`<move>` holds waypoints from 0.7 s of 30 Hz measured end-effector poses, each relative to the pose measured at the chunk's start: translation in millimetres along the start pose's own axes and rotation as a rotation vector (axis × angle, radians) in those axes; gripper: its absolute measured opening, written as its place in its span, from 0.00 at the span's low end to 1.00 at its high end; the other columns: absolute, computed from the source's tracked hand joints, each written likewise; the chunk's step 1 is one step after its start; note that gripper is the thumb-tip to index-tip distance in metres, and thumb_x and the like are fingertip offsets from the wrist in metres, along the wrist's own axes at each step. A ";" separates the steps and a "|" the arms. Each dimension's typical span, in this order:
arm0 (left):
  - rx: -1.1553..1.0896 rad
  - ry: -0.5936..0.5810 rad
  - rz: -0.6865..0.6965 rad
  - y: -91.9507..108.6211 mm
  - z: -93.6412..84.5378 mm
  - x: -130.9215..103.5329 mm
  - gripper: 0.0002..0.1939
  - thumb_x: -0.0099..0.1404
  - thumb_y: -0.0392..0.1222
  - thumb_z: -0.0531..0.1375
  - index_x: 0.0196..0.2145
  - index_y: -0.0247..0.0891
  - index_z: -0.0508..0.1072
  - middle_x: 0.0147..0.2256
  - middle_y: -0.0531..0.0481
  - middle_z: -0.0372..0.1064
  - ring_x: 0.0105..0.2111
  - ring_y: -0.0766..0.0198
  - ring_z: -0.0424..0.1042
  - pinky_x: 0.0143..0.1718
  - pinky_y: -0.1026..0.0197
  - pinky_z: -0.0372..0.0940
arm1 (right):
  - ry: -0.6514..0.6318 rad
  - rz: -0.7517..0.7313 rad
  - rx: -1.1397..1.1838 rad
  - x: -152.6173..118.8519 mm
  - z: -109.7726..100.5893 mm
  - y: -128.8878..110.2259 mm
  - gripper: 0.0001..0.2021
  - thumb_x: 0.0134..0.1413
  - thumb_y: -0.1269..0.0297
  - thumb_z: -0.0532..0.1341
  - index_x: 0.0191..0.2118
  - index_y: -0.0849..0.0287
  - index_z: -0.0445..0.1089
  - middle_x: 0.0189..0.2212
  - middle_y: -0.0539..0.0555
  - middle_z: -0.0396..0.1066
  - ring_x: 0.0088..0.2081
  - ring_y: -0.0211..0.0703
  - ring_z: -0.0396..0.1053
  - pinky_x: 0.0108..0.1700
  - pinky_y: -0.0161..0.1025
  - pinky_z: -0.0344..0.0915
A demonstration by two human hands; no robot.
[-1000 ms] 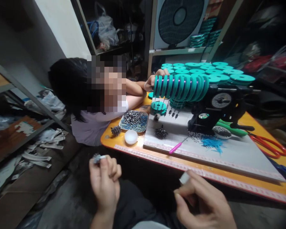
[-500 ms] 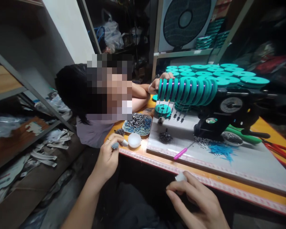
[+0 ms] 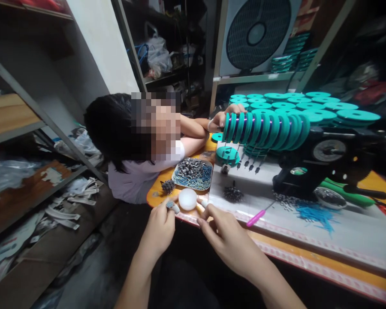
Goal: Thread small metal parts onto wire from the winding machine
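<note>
My left hand (image 3: 160, 224) is at the table's front edge, left of a small round white dish (image 3: 187, 199). Its fingers are closed round a small blue-grey cluster (image 3: 170, 204), whose kind I cannot make out. My right hand (image 3: 227, 229) is right of the dish, fingers curled and thumb close to them; whatever they pinch is too small or hidden. White covers sit on fingertips of both hands. Behind the dish, a tray (image 3: 173, 179) holds grey metal pieces and blue pins. A dark spiky cluster (image 3: 167, 186) lies beside it.
A black machine (image 3: 292, 171) carries a row of green discs (image 3: 266, 131); more discs are stacked behind. A pink-handled tool (image 3: 256, 218), blue strips (image 3: 318, 213) and another spiky cluster (image 3: 233, 194) lie on the grey board (image 3: 350, 240). Another person (image 3: 128, 180) leans at the left, hand (image 3: 225, 116) touching the discs.
My right hand has moved left and forward to the white dish. My left hand has come slightly right and lower, closer to the dish. The view has shifted a little.
</note>
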State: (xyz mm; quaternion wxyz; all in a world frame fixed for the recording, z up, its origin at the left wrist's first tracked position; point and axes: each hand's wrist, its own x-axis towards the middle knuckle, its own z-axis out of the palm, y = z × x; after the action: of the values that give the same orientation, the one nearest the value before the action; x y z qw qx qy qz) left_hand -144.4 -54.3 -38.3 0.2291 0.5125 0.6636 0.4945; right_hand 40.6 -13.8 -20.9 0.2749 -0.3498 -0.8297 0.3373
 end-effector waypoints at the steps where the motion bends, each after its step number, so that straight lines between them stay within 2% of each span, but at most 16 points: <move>1: 0.033 -0.006 -0.006 -1.2 -1.8 -2.5 0.14 0.62 0.30 0.55 0.41 0.36 0.78 0.14 0.57 0.62 0.19 0.60 0.66 0.30 0.58 0.64 | -0.005 0.005 0.015 -2.6 0.7 0.2 0.09 0.67 0.69 0.54 0.32 0.55 0.59 0.28 0.49 0.69 0.29 0.42 0.68 0.31 0.36 0.60; 3: 0.125 -0.018 -0.018 -3.2 -6.1 -6.7 0.15 0.63 0.30 0.54 0.44 0.35 0.76 0.18 0.55 0.65 0.22 0.57 0.69 0.34 0.56 0.65 | -0.003 0.007 0.049 -8.4 1.4 0.4 0.09 0.68 0.67 0.54 0.33 0.55 0.60 0.29 0.49 0.69 0.29 0.42 0.68 0.32 0.37 0.60; 6: 0.324 0.034 0.052 -0.4 -12.3 -4.2 0.19 0.65 0.28 0.50 0.50 0.36 0.71 0.34 0.44 0.75 0.35 0.53 0.75 0.42 0.52 0.65 | 0.037 -0.003 0.105 -16.5 -1.5 0.0 0.08 0.70 0.65 0.53 0.35 0.55 0.60 0.28 0.48 0.67 0.28 0.40 0.67 0.31 0.36 0.59; 8: 0.424 0.065 0.134 7.1 -14.4 6.5 0.19 0.65 0.27 0.48 0.49 0.37 0.70 0.45 0.40 0.73 0.44 0.51 0.73 0.47 0.51 0.64 | 0.072 -0.011 0.131 -23.1 -5.8 -0.3 0.10 0.70 0.64 0.52 0.34 0.55 0.60 0.28 0.48 0.66 0.28 0.39 0.66 0.30 0.36 0.58; 10: 0.478 0.014 0.229 18.3 -12.9 24.0 0.18 0.65 0.26 0.47 0.45 0.38 0.71 0.49 0.40 0.69 0.47 0.52 0.71 0.49 0.52 0.64 | 0.106 -0.020 0.130 -31.8 -10.0 -0.5 0.10 0.71 0.64 0.52 0.33 0.55 0.61 0.28 0.48 0.65 0.27 0.38 0.65 0.29 0.35 0.57; 13: 0.586 -0.191 0.384 36.2 -2.7 56.7 0.15 0.68 0.30 0.49 0.41 0.38 0.74 0.46 0.42 0.68 0.44 0.55 0.72 0.46 0.56 0.65 | 0.137 -0.046 0.125 -46.4 -12.7 -0.3 0.10 0.70 0.65 0.53 0.34 0.55 0.62 0.28 0.48 0.65 0.26 0.37 0.63 0.28 0.34 0.58; 16: 0.640 -0.329 0.431 49.6 11.3 84.3 0.10 0.65 0.32 0.54 0.31 0.38 0.75 0.38 0.45 0.70 0.40 0.56 0.72 0.44 0.57 0.65 | 0.150 -0.068 0.136 -58.4 -12.0 1.6 0.09 0.70 0.66 0.53 0.34 0.55 0.63 0.28 0.48 0.65 0.26 0.37 0.65 0.28 0.33 0.60; 18: 0.671 -0.394 0.446 56.0 17.6 94.0 0.09 0.63 0.33 0.57 0.27 0.38 0.74 0.35 0.46 0.72 0.38 0.56 0.72 0.41 0.58 0.65 | 0.154 -0.059 0.148 -63.7 -11.5 4.9 0.09 0.70 0.66 0.52 0.35 0.55 0.63 0.29 0.48 0.65 0.27 0.37 0.65 0.29 0.33 0.61; 21: 0.693 -0.480 0.448 63.0 18.6 94.3 0.09 0.62 0.36 0.60 0.24 0.39 0.75 0.30 0.48 0.74 0.33 0.57 0.73 0.36 0.60 0.64 | 0.141 -0.025 0.154 -67.6 -11.1 11.7 0.10 0.70 0.66 0.52 0.34 0.55 0.63 0.29 0.48 0.64 0.27 0.38 0.65 0.29 0.34 0.61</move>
State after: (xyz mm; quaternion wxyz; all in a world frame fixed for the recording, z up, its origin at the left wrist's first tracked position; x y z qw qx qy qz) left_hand -135.6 38.1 29.4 0.0793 0.7888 0.5910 0.1489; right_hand 93.7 -55.4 -37.7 0.3627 -0.3401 -0.7843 0.3710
